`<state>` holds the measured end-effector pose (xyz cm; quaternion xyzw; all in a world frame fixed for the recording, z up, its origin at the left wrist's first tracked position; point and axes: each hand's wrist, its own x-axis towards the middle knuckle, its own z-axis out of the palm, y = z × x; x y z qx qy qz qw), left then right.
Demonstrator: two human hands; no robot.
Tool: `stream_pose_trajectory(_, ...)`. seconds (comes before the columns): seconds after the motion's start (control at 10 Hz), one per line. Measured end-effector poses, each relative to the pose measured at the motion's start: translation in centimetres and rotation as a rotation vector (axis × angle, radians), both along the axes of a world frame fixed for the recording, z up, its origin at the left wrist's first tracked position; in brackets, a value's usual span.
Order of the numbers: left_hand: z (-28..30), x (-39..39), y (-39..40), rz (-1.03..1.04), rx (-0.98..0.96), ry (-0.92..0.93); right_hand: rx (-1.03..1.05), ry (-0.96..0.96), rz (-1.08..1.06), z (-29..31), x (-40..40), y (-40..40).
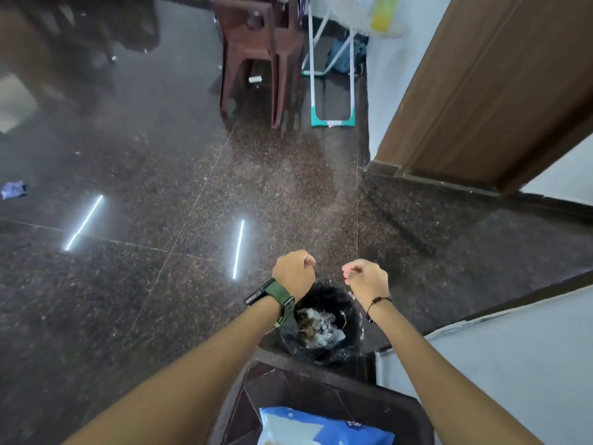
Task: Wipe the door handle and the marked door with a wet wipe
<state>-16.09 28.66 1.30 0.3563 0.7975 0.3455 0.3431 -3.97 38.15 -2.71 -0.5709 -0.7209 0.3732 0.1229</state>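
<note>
My left hand (293,271), with a green-strapped watch on its wrist, is curled into a fist above the far rim of a black-lined waste bin (349,311). My right hand (365,279), wearing a dark bead bracelet, is loosely closed just right of it, over the same bin. I see nothing held in either hand. Crumpled white wipes and brown scraps lie inside the bin. A blue and white wet wipe pack (321,427) rests on a dark stool (382,403) below my arms. The brown wooden door (487,91) stands open at the upper right; its handle is out of view.
Dark polished granite floor (144,187) spreads ahead with light reflections. A maroon plastic chair (260,56) and a white-and-teal rack (333,91) stand at the back. A blue cloth scrap (13,190) lies at far left. White walls (513,364) flank the right side.
</note>
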Motion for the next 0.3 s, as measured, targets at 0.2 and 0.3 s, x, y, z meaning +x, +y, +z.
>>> stream_pose_trajectory(0.2,14.4,0.4,-0.4,-0.032,0.166,0.180,0.213,0.063,0.088,15.1,-0.2,-0.1)
stream_pose_trajectory(0.3,22.3,1.7,-1.8,-0.060,0.231,0.263,0.309,0.088,0.089,23.0,0.9,-1.5)
